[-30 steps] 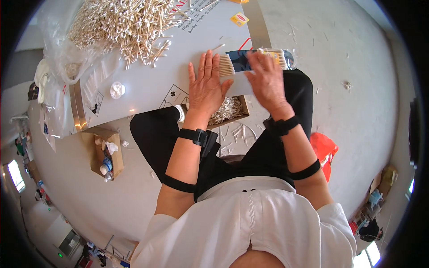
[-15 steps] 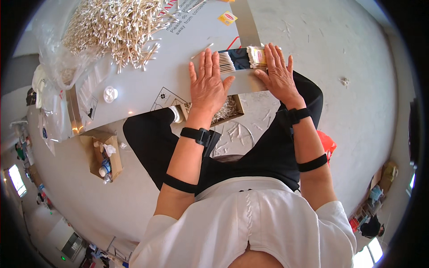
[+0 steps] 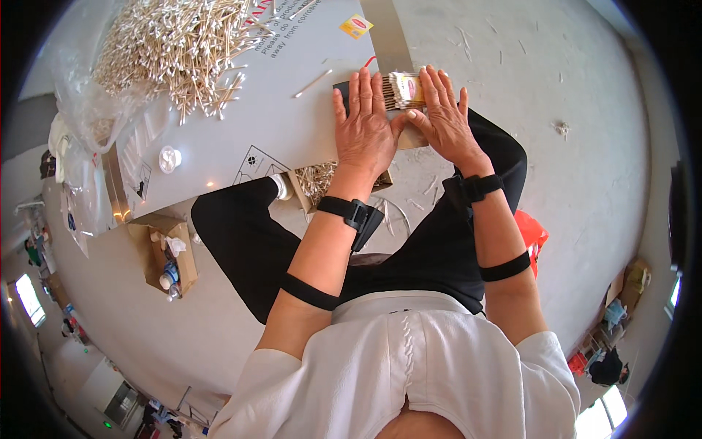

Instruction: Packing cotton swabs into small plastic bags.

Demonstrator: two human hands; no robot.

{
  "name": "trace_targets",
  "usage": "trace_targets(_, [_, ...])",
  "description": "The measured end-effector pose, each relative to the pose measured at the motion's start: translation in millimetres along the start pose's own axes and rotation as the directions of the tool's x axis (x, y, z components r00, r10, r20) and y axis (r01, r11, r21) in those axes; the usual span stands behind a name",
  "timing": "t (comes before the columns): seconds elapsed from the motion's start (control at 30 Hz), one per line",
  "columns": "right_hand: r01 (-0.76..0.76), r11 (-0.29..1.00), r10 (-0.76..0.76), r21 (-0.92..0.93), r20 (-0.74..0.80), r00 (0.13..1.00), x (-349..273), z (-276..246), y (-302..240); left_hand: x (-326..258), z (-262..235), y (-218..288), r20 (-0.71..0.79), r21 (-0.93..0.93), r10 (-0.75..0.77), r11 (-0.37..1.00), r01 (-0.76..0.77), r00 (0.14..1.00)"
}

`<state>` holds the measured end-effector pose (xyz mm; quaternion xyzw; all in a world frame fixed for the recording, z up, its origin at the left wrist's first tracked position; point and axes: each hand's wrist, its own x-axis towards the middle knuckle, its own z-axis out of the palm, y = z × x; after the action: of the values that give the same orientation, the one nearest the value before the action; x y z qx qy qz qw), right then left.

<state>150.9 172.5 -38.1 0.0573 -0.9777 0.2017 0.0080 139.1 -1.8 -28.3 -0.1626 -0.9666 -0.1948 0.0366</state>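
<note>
A row of cotton swabs [image 3: 388, 95] lies on a dark strip [image 3: 341, 88] at the table's near right edge. Beside the row, on its right, sits a bundle of swabs with a white and yellow label [image 3: 411, 88]. My left hand [image 3: 363, 135] lies flat with fingers stretched, against the left side of the row and partly over it. My right hand [image 3: 450, 124], fingers also extended, rests against the right end of the labelled bundle. Both thumbs reach inward and nearly meet at the near side of the swabs. My palms hide part of the strip.
A large heap of swabs [image 3: 172, 55] covers the table's far left, by a clear plastic bag [image 3: 69, 110]. A loose swab [image 3: 313, 83], a yellow card [image 3: 356, 27] and a white round container [image 3: 170, 159] lie on the table. Below stand a box of swabs [image 3: 314, 183] and a cardboard box [image 3: 186, 267].
My left hand has slid right along the strip, bringing the loose row against the labelled bundle. The dark gap between them has closed. The view has shifted slightly.
</note>
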Motion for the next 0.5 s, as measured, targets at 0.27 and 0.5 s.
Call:
trace_targets(0.27, [0.024,0.996,-0.022,0.083,-0.023,0.999,0,0,3,6,2,4,0.028,0.042,0.091,0.995,-0.092,0.995])
trace_targets(0.5, [-0.103,0.538,0.507,0.837,-0.223,0.833,12,4,17,12,2,-8,-0.148,-0.462,-0.053,0.887,-0.022,0.988])
